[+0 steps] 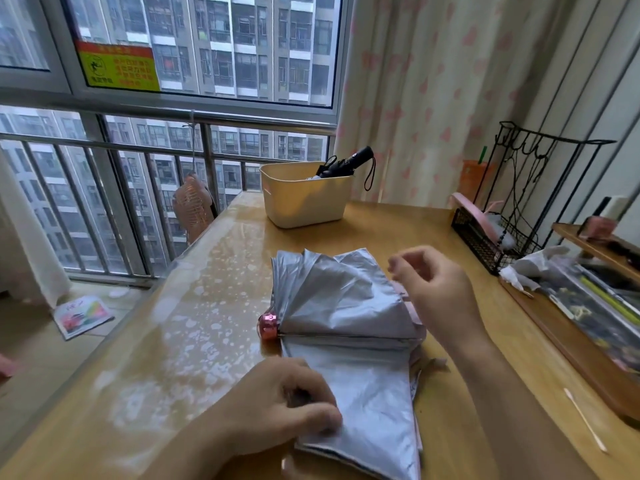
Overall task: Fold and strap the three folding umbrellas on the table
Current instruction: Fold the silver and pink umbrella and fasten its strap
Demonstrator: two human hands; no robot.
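A collapsed umbrella with silver canopy panels lies spread in loose flaps on the wooden table, its shiny pink tip pointing left. My left hand grips the near edge of the lowest silver flap against the table. My right hand hovers above the umbrella's right side, fingers loosely curled, blurred, holding nothing that I can see. A black folded umbrella with a wrist loop stands in the cream plastic bin at the far side of the table.
A black wire rack with pink items stands at the right. A wooden tray with clutter and crumpled tissue lines the right edge. A cotton swab lies near my right forearm. The window railing runs along the left.
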